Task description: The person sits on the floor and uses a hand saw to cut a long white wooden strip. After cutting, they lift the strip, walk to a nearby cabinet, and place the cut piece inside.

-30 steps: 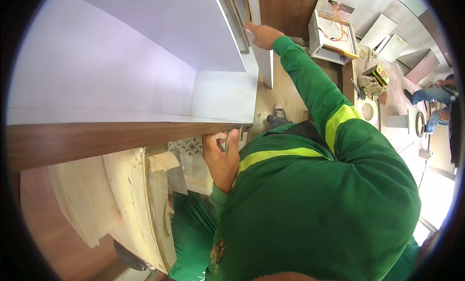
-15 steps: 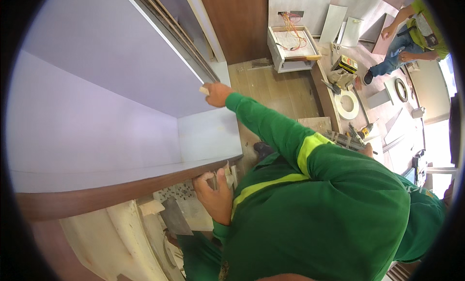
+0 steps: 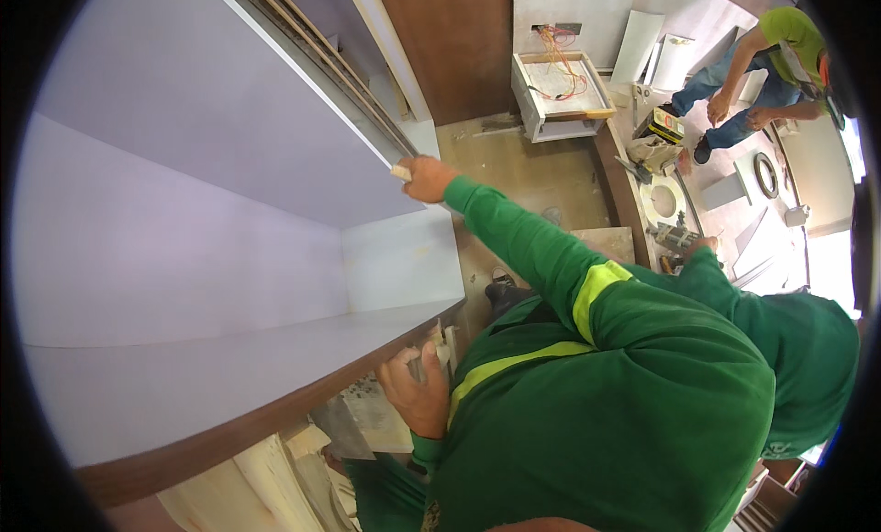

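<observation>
My right hand (image 3: 428, 179), at the end of an outstretched green sleeve, pinches a small pale block (image 3: 401, 173) against the white front edge of a lilac-white cabinet panel (image 3: 303, 101). Lower down, my left hand (image 3: 418, 392) sits beside the brown front edge (image 3: 275, 399) of the cabinet, its fingers curled and its thumb raised. Pale scraps (image 3: 444, 345) show just past its fingertips. Whether those scraps are in its grip is hard to see.
A white box unit (image 3: 562, 119) with loose wires stands at the back. At right, a person in a yellow-green shirt (image 3: 794, 32) sits near a white ring (image 3: 659, 200) and a black-yellow box (image 3: 660, 126). Another person's green sleeve (image 3: 789, 349) is close by my right shoulder.
The view has shifted slightly; my right hand stays at the panel edge with the block. The yellow-green-shirted person has bent forward, hands lower. The green-sleeved person's hand has shifted beside a tool.
</observation>
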Available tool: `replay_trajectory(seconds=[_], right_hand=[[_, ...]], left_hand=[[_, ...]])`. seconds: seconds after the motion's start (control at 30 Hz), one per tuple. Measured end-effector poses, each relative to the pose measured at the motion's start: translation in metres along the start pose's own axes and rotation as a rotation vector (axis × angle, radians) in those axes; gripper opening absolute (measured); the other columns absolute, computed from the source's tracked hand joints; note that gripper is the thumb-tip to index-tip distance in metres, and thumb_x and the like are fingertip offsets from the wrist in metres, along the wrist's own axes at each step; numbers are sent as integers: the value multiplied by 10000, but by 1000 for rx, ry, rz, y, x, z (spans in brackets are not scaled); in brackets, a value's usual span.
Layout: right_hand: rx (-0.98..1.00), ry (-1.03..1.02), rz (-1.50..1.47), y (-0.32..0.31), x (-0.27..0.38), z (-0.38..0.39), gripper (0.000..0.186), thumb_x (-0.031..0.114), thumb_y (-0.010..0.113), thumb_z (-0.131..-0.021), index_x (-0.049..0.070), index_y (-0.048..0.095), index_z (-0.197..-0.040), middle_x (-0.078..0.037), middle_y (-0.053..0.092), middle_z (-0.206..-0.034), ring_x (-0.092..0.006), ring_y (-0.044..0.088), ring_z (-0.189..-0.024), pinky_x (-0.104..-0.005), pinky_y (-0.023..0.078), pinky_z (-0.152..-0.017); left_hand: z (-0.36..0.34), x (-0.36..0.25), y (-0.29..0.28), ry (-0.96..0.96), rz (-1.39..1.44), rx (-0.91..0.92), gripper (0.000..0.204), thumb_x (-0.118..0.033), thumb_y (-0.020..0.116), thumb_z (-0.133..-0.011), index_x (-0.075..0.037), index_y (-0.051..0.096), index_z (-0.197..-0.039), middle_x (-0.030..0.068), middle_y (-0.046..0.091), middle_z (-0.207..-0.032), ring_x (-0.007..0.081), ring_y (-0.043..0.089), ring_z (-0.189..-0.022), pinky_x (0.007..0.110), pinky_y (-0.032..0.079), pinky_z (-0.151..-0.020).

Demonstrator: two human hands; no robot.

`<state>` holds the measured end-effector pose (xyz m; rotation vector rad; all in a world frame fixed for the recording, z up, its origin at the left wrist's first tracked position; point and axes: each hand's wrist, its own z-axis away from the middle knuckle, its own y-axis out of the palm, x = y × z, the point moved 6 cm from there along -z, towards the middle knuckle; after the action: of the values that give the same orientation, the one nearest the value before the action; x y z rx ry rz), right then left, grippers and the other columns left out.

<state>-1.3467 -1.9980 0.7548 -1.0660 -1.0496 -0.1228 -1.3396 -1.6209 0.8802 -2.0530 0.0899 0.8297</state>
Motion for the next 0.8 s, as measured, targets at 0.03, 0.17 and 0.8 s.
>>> replay_trajectory(seconds=[0.03, 0.17, 0.8], right_hand=[[-6, 7, -14, -6, -3, -6, 506, 209, 661, -860, 101, 648, -1353, -259, 716, -1220, -423, 675, -1181, -498, 549, -1021], [-40, 39, -1, -31, -26, -20, 517, 212, 671, -853, 81, 650, -1353, -253, 722, -1235, -424, 680, -1179, -492, 546, -1019], [-109, -31, 30, -15, -31, -64, 594, 264, 712, -858, 16, 620, -1390, -290, 719, -1226, -442, 691, -1158, -500, 542, -1015]], left_hand=[[-1, 1, -1, -22, -18, 1, 223, -165, 785, -951, -5, 631, -963, 179, 612, -959, 391, 600, -932, 494, 484, -839], [-3, -2, 1, -25, -42, -33, 202, -164, 801, -927, -26, 655, -947, 156, 641, -911, 391, 607, -895, 495, 491, -802], [-2, 19, 0, -74, 85, -4, 212, -224, 835, -911, -81, 680, -936, 138, 682, -952, 380, 631, -912, 482, 508, -780]])
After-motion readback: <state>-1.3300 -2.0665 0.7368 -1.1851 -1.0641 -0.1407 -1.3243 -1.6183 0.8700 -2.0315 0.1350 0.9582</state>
